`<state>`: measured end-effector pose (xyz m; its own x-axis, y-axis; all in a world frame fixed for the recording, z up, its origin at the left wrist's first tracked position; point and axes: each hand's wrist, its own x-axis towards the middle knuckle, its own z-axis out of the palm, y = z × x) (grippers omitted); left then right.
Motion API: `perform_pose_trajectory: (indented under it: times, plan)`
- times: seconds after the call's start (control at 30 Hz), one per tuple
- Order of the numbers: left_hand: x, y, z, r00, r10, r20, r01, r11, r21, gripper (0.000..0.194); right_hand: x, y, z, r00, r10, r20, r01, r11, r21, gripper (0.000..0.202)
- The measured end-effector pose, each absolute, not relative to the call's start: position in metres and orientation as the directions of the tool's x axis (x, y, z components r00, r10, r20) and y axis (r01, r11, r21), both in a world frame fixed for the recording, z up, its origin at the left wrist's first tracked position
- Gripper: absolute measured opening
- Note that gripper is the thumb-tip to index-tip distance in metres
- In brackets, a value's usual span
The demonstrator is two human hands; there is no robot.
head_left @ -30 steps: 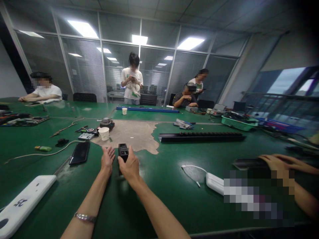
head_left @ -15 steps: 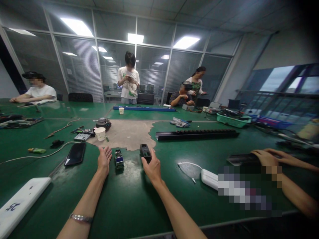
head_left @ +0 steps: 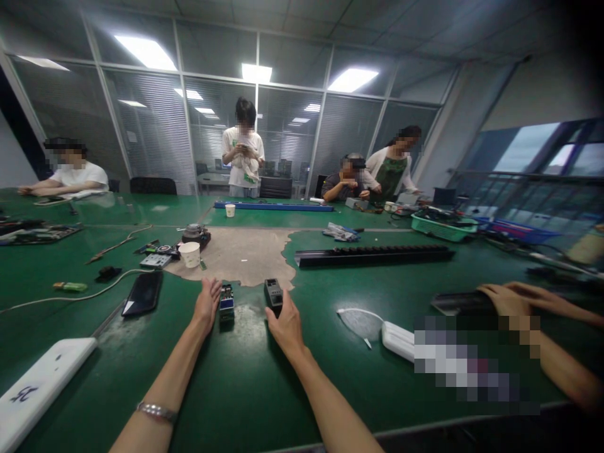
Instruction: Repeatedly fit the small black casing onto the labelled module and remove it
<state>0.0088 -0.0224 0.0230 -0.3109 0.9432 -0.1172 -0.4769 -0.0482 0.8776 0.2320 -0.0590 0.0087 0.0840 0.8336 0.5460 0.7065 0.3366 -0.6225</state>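
On the green table [head_left: 321,358], my left hand [head_left: 206,305] lies with its fingers stretched out and nothing in it. Its fingertips are right beside a small electronic module [head_left: 227,303] with a blue-and-white top; whether they touch cannot be made out. My right hand [head_left: 287,327] has thumb and fingers around the near end of a dark grey plastic box-shaped device [head_left: 273,288] with recesses in its upper face. The fingers on its far side are partly hidden.
A black phone [head_left: 142,292], paper cup [head_left: 189,254] and white power bank [head_left: 47,377] are on the left. Rightward are a long black rail [head_left: 372,255], a white adapter with cable [head_left: 397,340] and another person's hands [head_left: 512,299] on a dark part. Several people are farther back.
My left hand has moved right, closer to the module. My right hand and the grey device have shifted slightly left and nearer me. A person at back right has moved rightward.
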Motion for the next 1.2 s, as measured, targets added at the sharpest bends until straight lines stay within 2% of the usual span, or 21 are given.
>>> perform_pose_trajectory:
  times: [0.2,0.43,0.67,0.87,1.07,1.2]
  plan:
    - [0.002,-0.023,0.024,-0.332,0.937,-0.106,-0.51,-0.084,0.856,0.074,0.228,-0.064,0.03,0.107,0.872,0.479,0.669,0.293,-0.683,0.059]
    - [-0.005,-0.027,0.024,-0.413,0.904,-0.105,-0.494,-0.126,0.861,0.076,0.175,-0.077,0.072,0.02,0.835,0.549,0.558,0.446,-0.699,0.053]
    - [-0.003,-0.03,0.029,-0.455,0.884,-0.109,-0.453,-0.124,0.883,0.072,0.132,-0.078,0.069,-0.042,0.868,0.495,0.623,0.411,-0.666,0.046]
    - [-0.006,-0.028,0.029,-0.453,0.885,-0.107,-0.458,-0.128,0.879,0.073,0.118,-0.077,0.067,-0.065,0.892,0.447,0.709,0.357,-0.608,0.052]
    - [-0.008,-0.027,0.028,-0.447,0.887,-0.112,-0.457,-0.119,0.881,0.073,0.114,-0.084,0.052,-0.101,0.909,0.405,0.744,0.339,-0.576,0.073]
    - [-0.007,-0.027,0.027,-0.455,0.885,-0.095,-0.449,-0.135,0.883,0.074,0.117,-0.087,0.032,-0.148,0.88,0.451,0.7,0.415,-0.581,0.081]
